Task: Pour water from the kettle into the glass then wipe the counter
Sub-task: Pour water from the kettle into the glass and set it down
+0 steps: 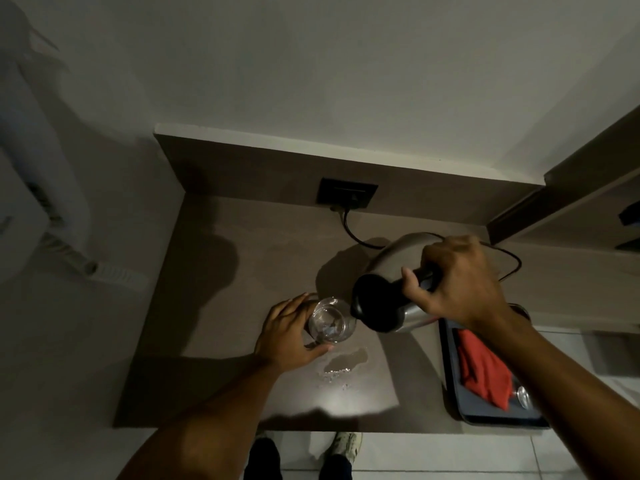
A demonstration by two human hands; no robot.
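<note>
We curl our left hand (pixel 289 336) into an open cup, palm rightward; our right hand (pixel 457 278) is fisted tight, wrist tipped leftward.

Right forearm hides part of tray (pixel 450 368), perhaps half

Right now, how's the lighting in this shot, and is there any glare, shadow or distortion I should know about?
Head view: dim overall; a bright glare patch on the counter near its front edge, beside the spilled water; the kettle and both hands, left hand and right hand, cast hard shadows; wide-angle lens bends the counter's edges; the glass looks slightly soft.
</note>
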